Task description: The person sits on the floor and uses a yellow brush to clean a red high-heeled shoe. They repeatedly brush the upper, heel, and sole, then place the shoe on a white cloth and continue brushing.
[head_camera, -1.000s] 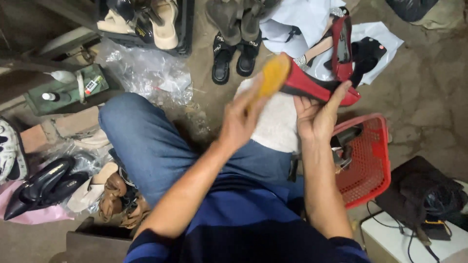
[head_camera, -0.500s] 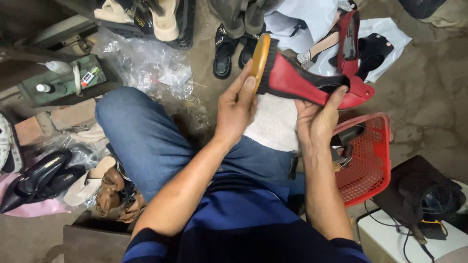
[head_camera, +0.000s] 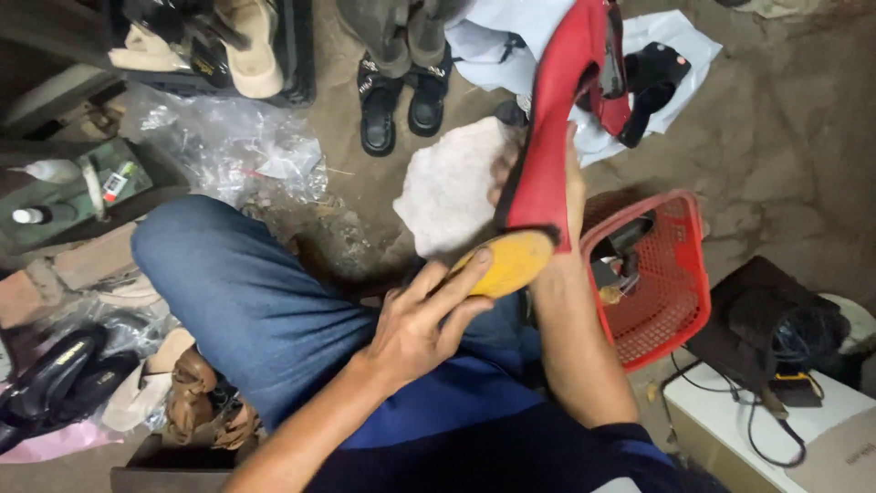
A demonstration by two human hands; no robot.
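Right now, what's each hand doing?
Left hand: closed on the yellow-backed brush.
Right hand: holding the red shoe upright, mostly hidden behind it.

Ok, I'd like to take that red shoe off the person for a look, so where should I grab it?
Probably the free heel end of the red shoe, coming from above. It stands nearly upright, toe down. The right hand is behind its lower part, and the left hand presses a yellow brush on the toe, so only the upper end is clear.
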